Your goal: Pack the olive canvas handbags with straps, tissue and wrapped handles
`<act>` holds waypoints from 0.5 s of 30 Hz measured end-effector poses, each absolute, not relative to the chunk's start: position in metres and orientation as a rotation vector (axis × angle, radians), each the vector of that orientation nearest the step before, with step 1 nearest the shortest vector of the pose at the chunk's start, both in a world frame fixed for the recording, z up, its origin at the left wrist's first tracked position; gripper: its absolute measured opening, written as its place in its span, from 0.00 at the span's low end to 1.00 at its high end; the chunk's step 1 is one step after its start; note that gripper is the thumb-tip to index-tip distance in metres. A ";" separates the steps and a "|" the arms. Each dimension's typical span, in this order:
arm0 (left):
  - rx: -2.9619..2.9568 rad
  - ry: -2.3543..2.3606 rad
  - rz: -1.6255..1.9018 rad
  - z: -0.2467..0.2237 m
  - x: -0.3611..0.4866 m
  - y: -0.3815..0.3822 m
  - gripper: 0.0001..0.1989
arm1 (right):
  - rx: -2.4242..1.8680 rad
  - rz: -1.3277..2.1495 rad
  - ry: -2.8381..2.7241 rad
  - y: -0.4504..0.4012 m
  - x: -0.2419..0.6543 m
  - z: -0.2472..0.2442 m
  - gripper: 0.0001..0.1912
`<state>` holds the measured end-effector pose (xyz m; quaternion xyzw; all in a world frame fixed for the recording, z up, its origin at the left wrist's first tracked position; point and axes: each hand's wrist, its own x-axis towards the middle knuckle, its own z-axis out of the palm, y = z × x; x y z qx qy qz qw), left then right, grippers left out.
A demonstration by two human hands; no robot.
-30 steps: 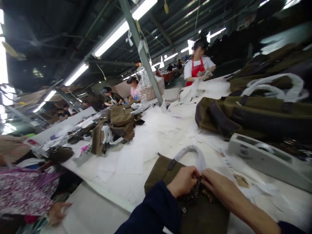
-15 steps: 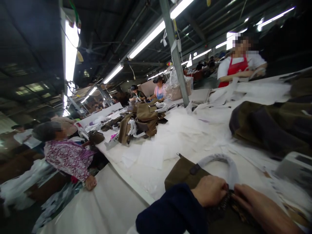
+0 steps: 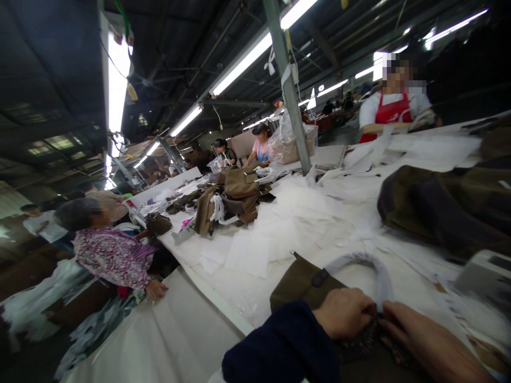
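An olive-brown handbag (image 3: 297, 282) lies on the table just in front of me, its handle (image 3: 361, 258) wrapped in pale material and arching up. My left hand (image 3: 347, 314), in a dark blue sleeve, is closed with bent fingers at the lower end of that handle. Close beside it, my right hand (image 3: 415, 330) is closed too, its thumb and fingers pressed on the same spot. Between and below them is a dark, patterned strip. What exactly the fingertips pinch is hidden.
White sheets (image 3: 247, 255) cover much of the table. Brown bags (image 3: 239, 186) are piled further back, and more dark olive bags (image 3: 447, 207) lie at right near a grey device (image 3: 485, 282). A post (image 3: 293, 96) rises behind. A co-worker (image 3: 114, 255) stands at left; others work beyond.
My hands stay at the handle's end with only slight movement. At left, the co-worker's hand has risen a little and its fingers have loosened. The person in the red apron has shifted slightly.
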<state>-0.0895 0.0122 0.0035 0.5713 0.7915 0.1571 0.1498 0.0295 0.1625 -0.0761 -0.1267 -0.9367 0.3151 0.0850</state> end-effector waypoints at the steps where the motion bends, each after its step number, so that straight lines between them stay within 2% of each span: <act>1: 1.644 2.270 0.471 0.009 -0.089 0.010 0.07 | -0.381 0.939 -2.781 0.162 0.031 -0.073 0.13; 6: 1.678 2.119 0.710 0.050 -0.078 -0.003 0.03 | -0.514 1.100 -2.696 0.163 0.056 -0.024 0.17; 11: 1.654 1.859 0.912 0.086 -0.075 -0.006 0.02 | -0.365 1.676 -2.486 0.155 0.074 0.032 0.18; 15: 1.522 1.745 0.965 0.091 -0.083 0.001 0.02 | -0.374 1.991 -2.319 0.151 0.075 0.034 0.18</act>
